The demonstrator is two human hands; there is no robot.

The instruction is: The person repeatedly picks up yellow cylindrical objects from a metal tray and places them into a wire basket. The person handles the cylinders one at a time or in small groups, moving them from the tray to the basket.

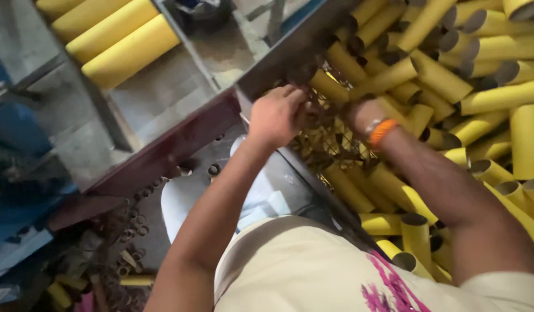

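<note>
A great heap of yellow cardboard tubes (452, 86), hollow cylinders with open ends, fills the right side of the view, piled at all angles inside a bin with a wire-mesh wall (327, 147) and a dark metal frame (290, 52). To the upper left, three longer yellow tubes (113, 37) lie side by side on a grey metal shelf (163, 92), well apart from the heap. Below them runs a dark red steel beam (163, 153), and the floor at lower left is littered with small brown cardboard rings (134, 222).

The person leans over the bin edge in a cream shirt with pink print (313, 271). The left hand (276, 114) is curled at the top edge of the mesh, fingers bent as if hooked on it or on the end of a short yellow tube (330, 86) just beside it; motion blur makes it hard to say which. The right hand (362, 114), with an orange band (382, 130) at the wrist, reaches down among the tubes just beyond the mesh; its fingers are hidden, so its grip cannot be told.

The tubes look light and stiff, with a smooth skin that may slide in a loose grip. Their walls would likely crush or dent under a hard squeeze, so a hold around the middle of the barrel, or a finger inside an open end, seems safest.
</note>
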